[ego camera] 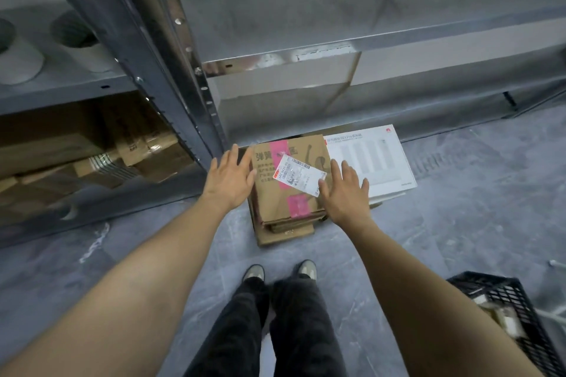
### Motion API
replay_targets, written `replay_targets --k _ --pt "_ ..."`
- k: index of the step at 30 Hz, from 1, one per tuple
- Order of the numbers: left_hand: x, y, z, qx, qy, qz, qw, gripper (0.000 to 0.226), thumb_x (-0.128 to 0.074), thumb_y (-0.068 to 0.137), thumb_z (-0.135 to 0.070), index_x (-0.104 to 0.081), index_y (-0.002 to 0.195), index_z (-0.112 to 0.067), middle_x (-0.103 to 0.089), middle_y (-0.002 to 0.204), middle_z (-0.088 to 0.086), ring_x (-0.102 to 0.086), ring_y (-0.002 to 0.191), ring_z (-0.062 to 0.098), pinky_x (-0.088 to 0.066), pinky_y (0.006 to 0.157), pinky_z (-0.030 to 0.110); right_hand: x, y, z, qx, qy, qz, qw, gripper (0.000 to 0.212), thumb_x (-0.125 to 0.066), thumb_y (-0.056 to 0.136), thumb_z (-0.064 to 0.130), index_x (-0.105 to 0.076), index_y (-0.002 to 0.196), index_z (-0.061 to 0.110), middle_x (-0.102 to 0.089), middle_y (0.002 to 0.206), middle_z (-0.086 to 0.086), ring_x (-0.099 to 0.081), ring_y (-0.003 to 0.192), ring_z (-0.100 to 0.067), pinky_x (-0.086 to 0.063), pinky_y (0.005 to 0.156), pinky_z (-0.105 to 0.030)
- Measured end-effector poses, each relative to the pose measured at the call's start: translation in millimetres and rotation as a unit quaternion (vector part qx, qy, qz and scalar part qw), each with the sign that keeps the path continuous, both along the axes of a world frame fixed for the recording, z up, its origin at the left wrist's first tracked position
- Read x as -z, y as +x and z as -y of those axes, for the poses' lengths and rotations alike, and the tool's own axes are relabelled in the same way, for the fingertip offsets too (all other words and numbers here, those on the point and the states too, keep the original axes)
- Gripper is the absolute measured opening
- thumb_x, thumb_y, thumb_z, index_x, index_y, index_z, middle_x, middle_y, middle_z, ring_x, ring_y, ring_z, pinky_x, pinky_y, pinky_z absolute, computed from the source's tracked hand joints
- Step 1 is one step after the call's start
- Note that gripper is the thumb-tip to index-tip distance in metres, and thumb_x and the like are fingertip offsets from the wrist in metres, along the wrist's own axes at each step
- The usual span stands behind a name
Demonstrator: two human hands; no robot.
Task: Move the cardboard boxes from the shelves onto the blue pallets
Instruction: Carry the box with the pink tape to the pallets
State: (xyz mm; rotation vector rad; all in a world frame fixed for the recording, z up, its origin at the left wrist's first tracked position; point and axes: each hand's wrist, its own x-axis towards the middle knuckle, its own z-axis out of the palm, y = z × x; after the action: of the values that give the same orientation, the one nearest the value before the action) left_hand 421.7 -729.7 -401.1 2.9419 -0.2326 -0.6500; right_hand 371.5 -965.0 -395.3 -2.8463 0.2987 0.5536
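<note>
Grey floor [147, 254] beneath metal shelves [61, 92].
On the floor: stacked flat cardboard [284, 199] just beside a white box [379, 162], black crate [502, 300] well apart. On the shelves: white pots [82, 49] above cardboard boxes [92, 147].

Just left of the left hand [229, 182] the steel shelf upright [196, 86] blocks that side. A flat white box [386, 159] lies just right of the right hand [344, 193]; beyond it the floor [474, 208] is open, with a black crate [505, 309] beside the right forearm.
</note>
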Motion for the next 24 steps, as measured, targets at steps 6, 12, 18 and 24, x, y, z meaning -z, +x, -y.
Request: replay_targets --k 6,12,18,24 --pt "25.6 -14.1 13.2 -0.067 0.004 -0.028 0.997 0.059 -0.023 0.102 -0.044 -0.007 0.154 -0.021 -0.007 0.161 0.012 -0.014 0.146 0.029 -0.012 0.118 0.047 27.3 16.5 12.9 -0.049 0.006 -0.012 0.999 0.06 -0.027 0.103 0.043 -0.009 0.156 0.02 -0.013 0.162 -0.01 -0.012 0.148 -0.028 -0.011 0.118 -0.055" --pt "56.1 -31.0 30.6 -0.183 0.012 -0.05 0.982 0.059 -0.025 0.102 -0.042 -0.006 0.154 -0.022 -0.009 0.16 0.014 -0.017 0.145 0.032 -0.014 0.117 0.048 67.1 28.9 35.1 -0.062 0.048 -0.026 0.997 0.059 -0.033 0.101 0.039 -0.015 0.154 0.019 -0.026 0.155 -0.015 -0.031 0.138 -0.037 -0.035 0.107 -0.053" --pt "103.9 -43.1 60.1 -0.267 -0.038 -0.066 0.961 0.061 -0.026 0.1 -0.044 -0.006 0.153 -0.021 -0.022 0.155 0.017 -0.028 0.139 0.035 -0.024 0.113 0.049 103.0 36.7 58.5 -0.086 0.098 -0.016 0.991 0.057 -0.036 0.102 0.036 -0.016 0.153 0.017 -0.028 0.15 -0.015 -0.038 0.129 -0.04 -0.04 0.099 -0.048" --pt "125.1 -40.5 85.2 -0.316 -0.111 -0.023 0.942 0.061 -0.028 0.101 -0.039 0.002 0.153 -0.027 -0.038 0.138 0.02 -0.049 0.114 0.04 -0.042 0.095 0.047 128.8 36.8 55.7 -0.099 0.106 0.017 0.989 0.061 -0.039 0.1 0.032 -0.016 0.153 0.013 -0.035 0.144 -0.018 -0.047 0.116 -0.04 -0.041 0.095 -0.049"
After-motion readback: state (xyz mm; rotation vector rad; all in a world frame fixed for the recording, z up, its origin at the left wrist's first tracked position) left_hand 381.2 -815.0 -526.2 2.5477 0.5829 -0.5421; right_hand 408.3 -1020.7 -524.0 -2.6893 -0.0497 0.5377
